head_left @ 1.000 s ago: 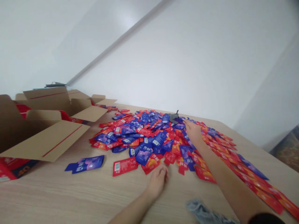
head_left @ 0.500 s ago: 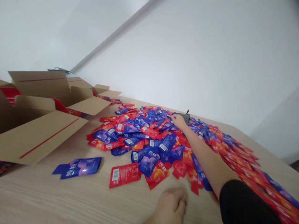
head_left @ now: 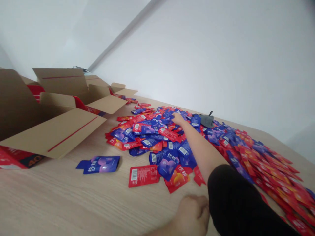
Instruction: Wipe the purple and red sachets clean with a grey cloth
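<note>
My right hand (head_left: pixel 177 118) reaches over the far part of a heap of red and blue pouches (head_left: pixel 150 131). Its fingers are closed on a blue pouch (head_left: pixel 168 120), partly hidden among the others. Near the front, my left hand (head_left: pixel 193 213) rests low over the table, fingers curled in; whether they hold anything is hidden. A red pouch (head_left: pixel 144 175) lies flat at the heap's near edge, and one blue pouch (head_left: pixel 99 164) lies apart to the left.
Open cardboard boxes (head_left: pixel 56 131) with raised flaps stand at the left. A grey cloth pouch (head_left: pixel 206 120) sits at the back. Rows of overlapping red and blue pouches (head_left: pixel 273 170) cover the right side of the wooden table (head_left: pixel 81 203). A white wall rises behind.
My right hand has moved left across the heap, away from the grey pouch. The view has shifted, so the boxes and pouches appear further right. My left hand stays curled near the front.
</note>
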Motion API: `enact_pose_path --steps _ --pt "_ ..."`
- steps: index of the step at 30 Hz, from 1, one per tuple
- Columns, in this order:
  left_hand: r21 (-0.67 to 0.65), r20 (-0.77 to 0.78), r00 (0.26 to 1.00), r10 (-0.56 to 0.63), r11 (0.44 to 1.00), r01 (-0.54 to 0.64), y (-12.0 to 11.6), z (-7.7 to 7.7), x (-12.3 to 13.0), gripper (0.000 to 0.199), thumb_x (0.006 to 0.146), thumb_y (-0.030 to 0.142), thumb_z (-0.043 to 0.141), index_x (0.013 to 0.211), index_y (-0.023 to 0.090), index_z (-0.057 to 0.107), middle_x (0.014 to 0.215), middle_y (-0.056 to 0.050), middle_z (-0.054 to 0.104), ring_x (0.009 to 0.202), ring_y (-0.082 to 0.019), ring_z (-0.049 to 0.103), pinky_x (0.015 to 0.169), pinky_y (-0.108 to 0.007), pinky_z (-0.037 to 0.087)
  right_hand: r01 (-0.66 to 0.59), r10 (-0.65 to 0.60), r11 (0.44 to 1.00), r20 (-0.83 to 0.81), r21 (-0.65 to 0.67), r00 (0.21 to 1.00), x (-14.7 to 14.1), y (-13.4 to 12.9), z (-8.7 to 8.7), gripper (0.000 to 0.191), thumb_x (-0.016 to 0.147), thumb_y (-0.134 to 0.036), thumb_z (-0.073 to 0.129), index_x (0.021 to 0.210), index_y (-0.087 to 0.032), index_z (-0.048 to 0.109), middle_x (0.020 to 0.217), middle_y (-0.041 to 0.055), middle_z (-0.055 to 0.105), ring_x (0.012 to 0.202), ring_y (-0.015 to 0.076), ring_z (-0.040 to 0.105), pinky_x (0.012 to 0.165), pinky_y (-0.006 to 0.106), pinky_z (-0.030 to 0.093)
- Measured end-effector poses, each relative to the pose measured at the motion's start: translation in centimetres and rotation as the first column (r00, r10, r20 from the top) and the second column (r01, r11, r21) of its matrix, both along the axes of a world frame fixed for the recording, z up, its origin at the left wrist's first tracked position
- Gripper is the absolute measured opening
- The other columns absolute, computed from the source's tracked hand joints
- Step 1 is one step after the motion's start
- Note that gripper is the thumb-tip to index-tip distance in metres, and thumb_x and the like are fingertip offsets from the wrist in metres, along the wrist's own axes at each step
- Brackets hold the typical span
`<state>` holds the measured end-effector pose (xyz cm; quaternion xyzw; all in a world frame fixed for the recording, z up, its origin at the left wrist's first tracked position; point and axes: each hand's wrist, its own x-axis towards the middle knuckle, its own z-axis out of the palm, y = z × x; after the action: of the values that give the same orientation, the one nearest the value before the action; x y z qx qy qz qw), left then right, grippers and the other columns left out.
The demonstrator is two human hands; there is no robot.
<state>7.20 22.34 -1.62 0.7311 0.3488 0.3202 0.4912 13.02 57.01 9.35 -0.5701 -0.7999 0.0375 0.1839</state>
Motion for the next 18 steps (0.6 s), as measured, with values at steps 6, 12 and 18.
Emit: enact_pose_path --steps 6,12,18 --pt "0.043 -0.026 0.984 0.178 0.983 -0.176 0.6 -0.2 0.0 0.025 0.083 0.012 0.035 0.072 0.021 0.055 0.067 0.001 0.059 0.066 -0.015 0.056 0.063 -0.024 0.042 0.160 -0.127 0.980 -0.246 0.116 0.961 5.8 -5.1 5.4 0.026 0.091 -0.025 0.062 0.114 -0.013 0.066 0.116 0.0113 0.068 0.111 0.0245 0.062 0.099 0.045 0.049" --pt "0.293 -0.096 0.965 0.243 0.934 -0.206 -0.4 1.7 -0.9 0.023 0.087 0.015 0.038 0.074 0.021 0.055 0.070 -0.001 0.058 0.071 -0.016 0.057 0.071 -0.027 0.041 0.284 -0.251 0.959 -0.498 -0.009 0.830 14.5 -18.8 5.7 0.048 0.081 -0.020 0.062 0.128 -0.013 0.064 0.093 0.0092 0.073 0.075 0.0204 0.069 0.072 0.039 0.060" --pt "0.500 -0.322 0.926 0.197 0.866 -0.011 -3.9 5.3 0.7 0.017 0.086 0.018 0.048 0.093 0.021 0.063 0.096 -0.006 0.065 0.096 -0.022 0.058 0.089 -0.034 0.043 0.175 -0.411 0.906 -0.707 -0.385 0.575 19.8 -34.6 -3.1 0.044 0.070 -0.029 0.077 0.112 -0.019 0.073 0.092 0.0106 0.076 0.069 0.0214 0.071 0.055 0.035 0.063"
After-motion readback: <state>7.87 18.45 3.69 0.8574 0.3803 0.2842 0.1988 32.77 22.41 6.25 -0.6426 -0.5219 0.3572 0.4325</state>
